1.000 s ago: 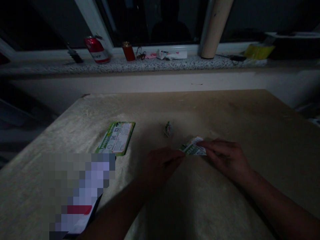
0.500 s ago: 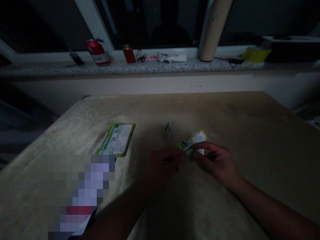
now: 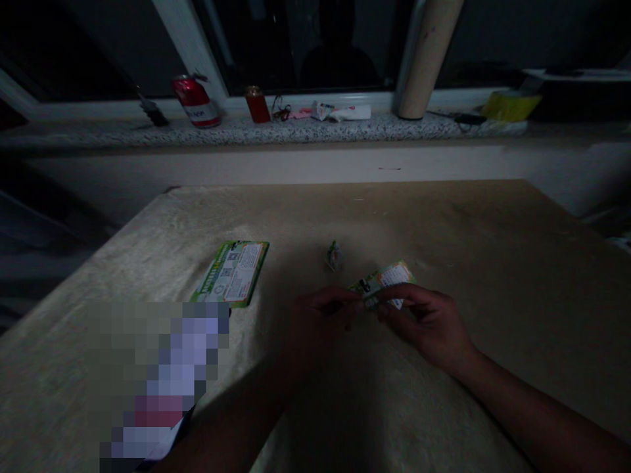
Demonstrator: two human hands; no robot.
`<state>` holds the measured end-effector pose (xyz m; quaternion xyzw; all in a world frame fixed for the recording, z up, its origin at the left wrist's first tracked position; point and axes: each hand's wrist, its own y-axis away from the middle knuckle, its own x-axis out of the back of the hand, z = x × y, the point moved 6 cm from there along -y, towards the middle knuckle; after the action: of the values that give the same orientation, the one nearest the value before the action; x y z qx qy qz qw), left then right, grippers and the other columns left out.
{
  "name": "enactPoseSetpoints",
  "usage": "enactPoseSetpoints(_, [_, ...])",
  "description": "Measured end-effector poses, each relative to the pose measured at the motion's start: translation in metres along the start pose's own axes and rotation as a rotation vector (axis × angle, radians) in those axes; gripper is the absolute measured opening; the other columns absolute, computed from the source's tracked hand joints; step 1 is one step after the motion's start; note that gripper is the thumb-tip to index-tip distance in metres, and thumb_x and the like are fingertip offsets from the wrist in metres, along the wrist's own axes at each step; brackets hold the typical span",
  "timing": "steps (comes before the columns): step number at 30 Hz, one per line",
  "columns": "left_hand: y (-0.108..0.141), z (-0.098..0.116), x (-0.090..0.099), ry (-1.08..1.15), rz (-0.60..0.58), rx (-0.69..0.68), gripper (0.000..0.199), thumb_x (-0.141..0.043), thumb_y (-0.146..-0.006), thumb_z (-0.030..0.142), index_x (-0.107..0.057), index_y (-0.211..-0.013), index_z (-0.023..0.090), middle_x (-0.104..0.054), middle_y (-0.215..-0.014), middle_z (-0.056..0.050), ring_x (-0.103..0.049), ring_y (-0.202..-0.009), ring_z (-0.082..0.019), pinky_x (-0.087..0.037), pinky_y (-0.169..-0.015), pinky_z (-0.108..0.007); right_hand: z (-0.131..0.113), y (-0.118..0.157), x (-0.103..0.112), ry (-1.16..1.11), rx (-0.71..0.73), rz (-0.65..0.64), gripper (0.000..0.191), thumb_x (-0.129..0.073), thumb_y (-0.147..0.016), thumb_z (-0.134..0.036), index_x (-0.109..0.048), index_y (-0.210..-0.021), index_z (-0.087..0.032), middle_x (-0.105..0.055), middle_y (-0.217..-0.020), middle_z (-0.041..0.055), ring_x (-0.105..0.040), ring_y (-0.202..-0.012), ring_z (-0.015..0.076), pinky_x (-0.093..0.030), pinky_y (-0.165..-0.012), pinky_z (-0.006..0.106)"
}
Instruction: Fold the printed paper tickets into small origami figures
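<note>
Between both hands is a small green-and-white printed card (image 3: 397,272), held just above the table. My right hand (image 3: 434,322) pinches it with thumb and fingers near its middle. At its left end, my left hand (image 3: 320,322) has its fingers closed on the card's edge; that hand is in deep shadow. Beyond the hands, a small folded piece of the same green-and-white print (image 3: 334,255) stands on the table. To the left lies a flat stack of similar printed cards (image 3: 241,276), with small text and square codes on top.
The table (image 3: 444,223) is dim and pale. A pixelated patch (image 3: 182,368) covers something at the lower left. On the speckled windowsill (image 3: 236,134) stand a red can (image 3: 197,102), an orange-red lighter-like object (image 3: 257,105), a crumpled tube-like wrapper (image 3: 345,113) and a yellow item (image 3: 510,106).
The hands stay on the card with only slight finger movement. The whole view has shifted a little; the folded piece and the stack lie as before.
</note>
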<state>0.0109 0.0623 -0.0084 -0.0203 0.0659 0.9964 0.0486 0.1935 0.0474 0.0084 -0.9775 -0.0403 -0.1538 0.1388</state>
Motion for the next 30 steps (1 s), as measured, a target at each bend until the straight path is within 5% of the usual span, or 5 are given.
enactPoseSetpoints(10, [-0.004,-0.001,0.005,0.011,0.037,-0.059,0.026,-0.082,-0.064,0.022,-0.057,-0.063,0.018,-0.054,-0.058,0.006,-0.047,-0.055,-0.008,-0.038,-0.053,-0.02,0.003,0.004,-0.003,0.03,0.071,0.0,0.011,-0.07,-0.089,-0.023,-0.074,-0.099,-0.024,-0.079,-0.09,0.0052,-0.075,-0.076,0.0191,-0.06,-0.064,0.029])
enactPoseSetpoints(14, [-0.001,0.004,0.013,0.017,0.098,-0.095,0.049,-0.081,-0.066,0.022,-0.032,-0.058,0.02,-0.043,-0.058,0.008,-0.037,-0.054,-0.007,-0.033,-0.051,-0.019,0.001,0.008,-0.001,-0.107,0.123,0.088,0.055,-0.072,-0.088,-0.019,-0.052,-0.138,-0.032,-0.076,-0.099,0.0034,-0.074,-0.088,0.0191,-0.061,-0.082,0.035])
enactPoseSetpoints(17, [0.0,0.005,0.018,0.065,0.127,-0.108,0.053,-0.079,-0.068,0.023,-0.028,-0.059,0.021,-0.043,-0.061,0.007,-0.037,-0.056,-0.007,-0.036,-0.052,-0.019,0.0,0.007,0.003,-0.215,0.101,0.158,0.08,-0.075,-0.086,-0.019,-0.033,-0.151,-0.036,-0.071,-0.087,-0.0016,-0.07,-0.077,0.0165,-0.062,-0.076,0.033])
enactPoseSetpoints(23, [0.005,0.004,0.01,0.065,0.108,-0.1,0.054,-0.08,-0.066,0.023,-0.027,-0.056,0.02,-0.045,-0.058,0.006,-0.037,-0.054,-0.007,-0.034,-0.05,-0.019,0.007,0.0,-0.013,-0.278,-0.073,-0.079,0.022,-0.078,-0.084,-0.034,-0.072,-0.102,-0.022,-0.079,-0.091,0.0054,-0.074,-0.082,0.0194,-0.062,-0.077,0.032])
enactPoseSetpoints(30, [0.003,-0.006,-0.004,0.05,-0.011,0.016,0.058,-0.086,-0.063,0.032,-0.03,-0.054,0.021,-0.043,-0.051,0.008,-0.04,-0.048,-0.007,-0.036,-0.046,-0.019,0.011,-0.001,-0.012,-0.153,-0.133,-0.131,0.019,-0.076,-0.083,-0.037,-0.075,-0.076,-0.019,-0.075,-0.073,0.0035,-0.068,-0.061,0.0168,-0.057,-0.058,0.027])
